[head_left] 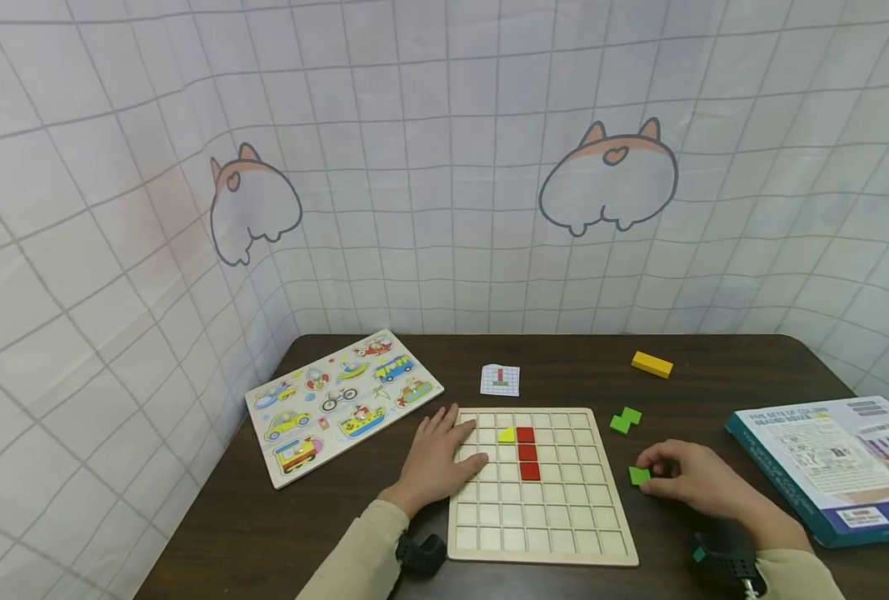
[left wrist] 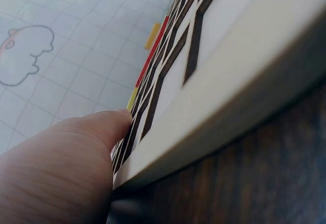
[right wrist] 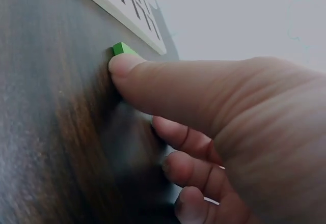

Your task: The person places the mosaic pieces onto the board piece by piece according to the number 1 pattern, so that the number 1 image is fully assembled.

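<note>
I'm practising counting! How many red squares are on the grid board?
3, in one column on the board: top square beside the yellow triangle, middle square next below, bottom square last. The left hand could hide more.

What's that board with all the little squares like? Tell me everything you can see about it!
The board is pale and looks wooden, with a plain rim around rows of square cells. It lies flat on the dark table. Three red pieces sit in a column on it, with a yellow piece just left of the top one. Most other visible cells are bare. The person's left hand rests on its left edge.
</note>
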The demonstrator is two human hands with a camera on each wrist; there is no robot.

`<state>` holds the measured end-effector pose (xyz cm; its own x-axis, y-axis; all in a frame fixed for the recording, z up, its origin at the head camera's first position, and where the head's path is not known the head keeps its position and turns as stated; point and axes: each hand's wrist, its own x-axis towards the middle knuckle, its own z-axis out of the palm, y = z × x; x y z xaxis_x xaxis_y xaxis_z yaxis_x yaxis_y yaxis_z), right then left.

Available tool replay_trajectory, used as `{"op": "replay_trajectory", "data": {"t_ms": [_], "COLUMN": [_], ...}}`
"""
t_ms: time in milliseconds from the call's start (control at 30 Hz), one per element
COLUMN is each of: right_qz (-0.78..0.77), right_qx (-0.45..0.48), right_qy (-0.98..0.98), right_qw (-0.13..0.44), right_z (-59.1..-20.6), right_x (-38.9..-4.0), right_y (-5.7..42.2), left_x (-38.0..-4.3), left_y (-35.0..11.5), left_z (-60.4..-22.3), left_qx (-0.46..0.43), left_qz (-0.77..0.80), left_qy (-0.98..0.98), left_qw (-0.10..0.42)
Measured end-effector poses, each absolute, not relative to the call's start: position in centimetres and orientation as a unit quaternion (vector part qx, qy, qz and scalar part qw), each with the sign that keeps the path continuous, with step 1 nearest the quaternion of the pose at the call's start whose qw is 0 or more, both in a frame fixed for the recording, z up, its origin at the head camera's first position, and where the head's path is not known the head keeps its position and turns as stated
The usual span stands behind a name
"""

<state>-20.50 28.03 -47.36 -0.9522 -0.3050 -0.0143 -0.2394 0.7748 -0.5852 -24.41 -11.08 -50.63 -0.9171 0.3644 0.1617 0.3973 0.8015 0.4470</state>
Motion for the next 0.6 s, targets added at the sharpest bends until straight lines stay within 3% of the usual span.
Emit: {"op": "replay_trajectory", "data": {"t_ms": [600], "right_qz": [-0.287], "right_qx": [-0.139], "right_qy": [0.948], "right_qw": [0.004], "right_z": [-47.4], "right_x": [-20.6], "right_y": [26.6], "left_x": [-24.3], "left_y": [-11.1], "left_z": [-50.3], "left_qx": [-0.2], "left_qz": [-0.248], "left_qy": [-0.947], "left_qw": [0.032]}}
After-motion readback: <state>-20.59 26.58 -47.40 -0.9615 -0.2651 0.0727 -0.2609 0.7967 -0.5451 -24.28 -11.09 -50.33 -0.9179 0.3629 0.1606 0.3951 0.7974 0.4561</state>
